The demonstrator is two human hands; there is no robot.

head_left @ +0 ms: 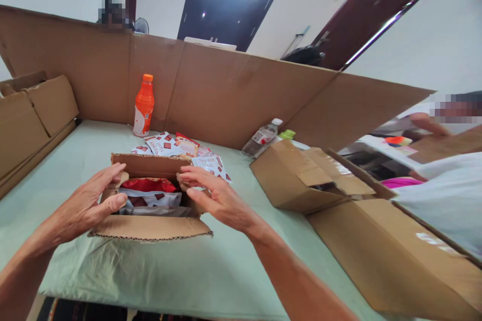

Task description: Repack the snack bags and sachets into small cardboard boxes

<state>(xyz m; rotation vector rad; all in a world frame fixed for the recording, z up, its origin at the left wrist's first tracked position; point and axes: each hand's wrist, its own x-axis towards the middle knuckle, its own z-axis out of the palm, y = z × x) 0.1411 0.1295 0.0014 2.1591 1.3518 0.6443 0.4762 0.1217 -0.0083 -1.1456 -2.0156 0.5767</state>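
Note:
A small cardboard box [152,228] stands on the pale green tablecloth with its front and back flaps spread out. Inside it, snack packets [150,198] are packed upright, one red and others white with brown squares or greyish. At the box's left side, my left hand [92,203] has its fingers stretched out near the side flap. My right hand [216,195] is at the opposite side, fingers extended by the right flap. Neither hand grips a packet. Whether the fingertips press on the flaps is hard to make out.
Behind the box lie loose packets [165,144] and an orange bottle [144,105] stands. A clear bottle [261,138] leans beside cardboard boxes [289,175] on the right. Another carton [33,115] sits left. A cardboard partition [233,90] closes the back; a person is beyond the right side.

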